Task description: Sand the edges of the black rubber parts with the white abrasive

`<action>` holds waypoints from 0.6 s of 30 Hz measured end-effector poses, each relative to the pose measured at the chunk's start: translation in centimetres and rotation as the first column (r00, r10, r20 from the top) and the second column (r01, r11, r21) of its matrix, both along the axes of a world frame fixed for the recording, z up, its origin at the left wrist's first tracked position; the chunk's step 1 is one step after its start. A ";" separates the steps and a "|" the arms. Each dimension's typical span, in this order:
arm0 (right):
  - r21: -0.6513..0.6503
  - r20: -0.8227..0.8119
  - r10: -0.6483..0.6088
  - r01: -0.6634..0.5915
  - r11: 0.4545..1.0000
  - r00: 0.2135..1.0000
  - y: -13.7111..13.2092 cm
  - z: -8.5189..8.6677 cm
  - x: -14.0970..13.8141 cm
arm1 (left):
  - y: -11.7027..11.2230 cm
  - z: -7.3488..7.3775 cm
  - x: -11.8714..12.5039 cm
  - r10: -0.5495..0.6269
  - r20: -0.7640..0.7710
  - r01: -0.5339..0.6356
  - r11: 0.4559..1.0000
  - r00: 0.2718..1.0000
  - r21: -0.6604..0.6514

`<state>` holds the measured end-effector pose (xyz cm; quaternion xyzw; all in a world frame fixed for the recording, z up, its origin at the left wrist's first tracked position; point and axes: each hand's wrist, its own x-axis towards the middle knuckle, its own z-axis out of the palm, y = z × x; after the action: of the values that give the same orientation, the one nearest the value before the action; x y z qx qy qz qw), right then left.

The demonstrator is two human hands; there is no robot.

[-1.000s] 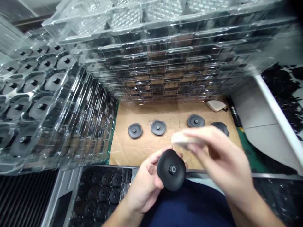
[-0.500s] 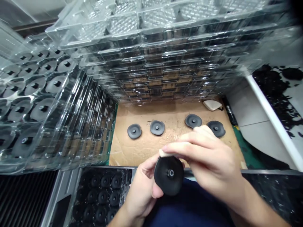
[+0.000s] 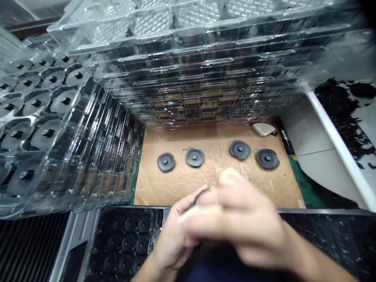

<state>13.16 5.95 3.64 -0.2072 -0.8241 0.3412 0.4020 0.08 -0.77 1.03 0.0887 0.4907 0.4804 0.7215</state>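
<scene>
In front of my body, my left hand [image 3: 172, 233] is closed around a black disc [image 3: 199, 197] with a short central stem. Only a thin curved edge of the disc shows now, as my right hand [image 3: 246, 219] covers most of it. Pinched in my right hand is a small cream pad [image 3: 202, 212], blurred by motion and held against the disc. Beyond my hands, several similar dark discs lie stem up on the cardboard, among them one at the left [image 3: 166, 161] and one at the right [image 3: 267, 158].
Tall stacks of clear plastic trays stand behind the cardboard [image 3: 164, 188] and at the left [image 3: 96, 137], the left ones filled with discs. A black tray of discs [image 3: 126, 243] sits lower left. A pale wedge-shaped pad [image 3: 263, 129] lies back right; black scraps [image 3: 340, 105] lie beyond a white edge.
My right hand has swept left and down across the disc with the cream pad, so the disc's face is now hidden. The discs on the cardboard have stayed put.
</scene>
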 end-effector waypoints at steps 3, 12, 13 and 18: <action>-0.254 0.146 -0.224 0.256 0.933 0.963 1.3 -2.8 1.4 | -0.2 0.0 0.0 0.041 0.187 -0.053 0.997 0.981 0.058; -0.360 0.359 -0.265 0.394 0.846 0.895 -1.4 -9.2 3.3 | -0.1 -0.6 0.0 0.043 0.297 -0.067 0.995 0.954 0.070; -0.360 0.359 -0.278 0.407 0.840 0.891 -1.2 -8.3 3.4 | 0.0 -0.6 0.2 0.029 0.304 -0.053 0.996 0.952 0.070; -0.217 0.158 -0.395 0.422 0.880 0.905 -1.6 -1.1 2.2 | 0.2 0.1 0.8 0.073 0.239 -0.080 0.997 0.968 0.021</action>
<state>15.35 4.31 2.59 -0.4427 -0.7339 0.3362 0.3904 0.89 -0.55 1.11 0.0226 0.3963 0.5227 0.7545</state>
